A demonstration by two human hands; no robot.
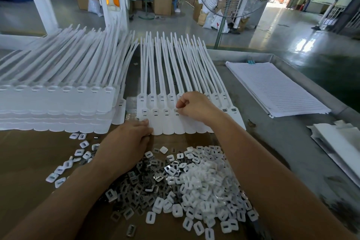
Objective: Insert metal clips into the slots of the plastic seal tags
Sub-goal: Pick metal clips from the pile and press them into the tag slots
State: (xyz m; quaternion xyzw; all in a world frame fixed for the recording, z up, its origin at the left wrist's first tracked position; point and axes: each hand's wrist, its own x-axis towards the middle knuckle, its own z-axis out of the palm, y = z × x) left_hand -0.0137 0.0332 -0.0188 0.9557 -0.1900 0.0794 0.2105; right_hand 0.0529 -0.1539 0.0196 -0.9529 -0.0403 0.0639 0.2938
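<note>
Right hand (pixel 194 108) pinched tight at 1 slot of the flat white plastic seal tags (pixel 168 123), can't tell if it's holding anything. Left hand (pixel 126 140) rests flattish on their near edge. Shiny square metal clips (pixel 139 188) heaped just below.

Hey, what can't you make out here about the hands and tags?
Head view:
- Whether the right hand pinches anything at the white plastic seal tags: its curled fingers hide it.
- What the left hand holds: its back covers the palm.
- Writing on the white lined paper stack: too small.
</note>
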